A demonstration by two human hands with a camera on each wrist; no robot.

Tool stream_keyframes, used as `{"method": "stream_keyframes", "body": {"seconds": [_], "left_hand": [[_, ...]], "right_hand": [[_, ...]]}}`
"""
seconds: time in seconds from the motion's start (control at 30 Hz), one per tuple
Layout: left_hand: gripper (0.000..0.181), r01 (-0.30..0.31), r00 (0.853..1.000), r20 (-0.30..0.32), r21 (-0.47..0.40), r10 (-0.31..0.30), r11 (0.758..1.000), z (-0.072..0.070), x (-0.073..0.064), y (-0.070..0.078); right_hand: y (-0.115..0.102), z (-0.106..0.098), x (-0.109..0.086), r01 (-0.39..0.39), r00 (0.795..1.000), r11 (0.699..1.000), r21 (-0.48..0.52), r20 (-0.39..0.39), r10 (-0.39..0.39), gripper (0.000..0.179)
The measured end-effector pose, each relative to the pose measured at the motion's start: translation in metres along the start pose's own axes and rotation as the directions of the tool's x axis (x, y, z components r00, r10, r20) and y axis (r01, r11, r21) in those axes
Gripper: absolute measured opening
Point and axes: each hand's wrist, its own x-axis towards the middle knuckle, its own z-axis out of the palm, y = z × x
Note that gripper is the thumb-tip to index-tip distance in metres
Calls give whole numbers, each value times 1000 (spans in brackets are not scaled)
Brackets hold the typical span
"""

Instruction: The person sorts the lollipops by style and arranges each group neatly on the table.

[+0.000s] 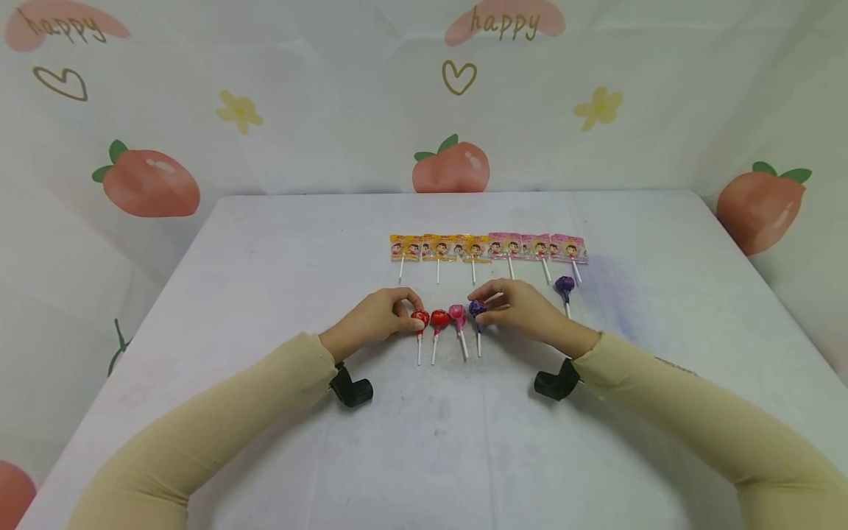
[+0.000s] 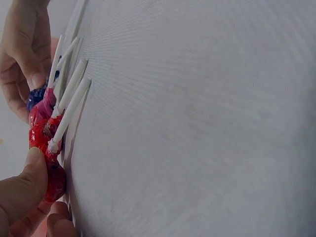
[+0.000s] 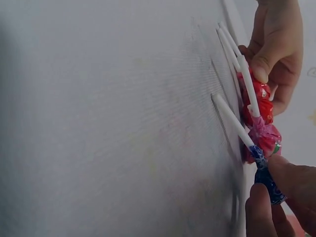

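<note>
Side by side on the white table lie two red lollipops, a pink lollipop (image 1: 457, 314) and a purple lollipop (image 1: 478, 308), sticks toward me. My left hand (image 1: 379, 315) pinches the leftmost red lollipop (image 2: 56, 183) by its wrapped head. The second red lollipop (image 1: 439, 319) lies just right of it, untouched by my right hand. My right hand (image 1: 520, 309) pinches the head of the purple lollipop, seen dark blue in the right wrist view, between thumb and fingers. Another purple lollipop (image 1: 565, 285) lies beyond my right wrist, its stick partly hidden.
Behind the hands runs a row of flat-packed lollipops, several in all: yellow packets (image 1: 439, 248) on the left, pink packets (image 1: 536, 246) on the right. A printed cloth with peaches (image 1: 451, 168) hangs behind the table (image 1: 424, 456). Black wrist mounts (image 1: 351, 388) sit under both wrists.
</note>
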Motion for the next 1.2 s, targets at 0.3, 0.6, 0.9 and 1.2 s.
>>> {"method": "stream_keyframes", "body": {"seconds": [0.3,0.6,0.9,1.2], "left_hand": [[22,-7,1000,1,5,7,1000,0,-1,1],[22,5,1000,6,6,-5,1000,0,-1,2],[22,-6,1000,2,9,6,1000,0,-1,1],[22,-19,1000,2,7,19,1000,-1,-3,2]], "right_hand": [[1,2,5,-39,999,998,-43,14,39,34],[1,4,6,-40,999,996,-79,22,42,34],[0,4,6,-31,999,997,-64,30,33,34],[-1,3,6,-31,999,998,-55,35,33,34]]}}
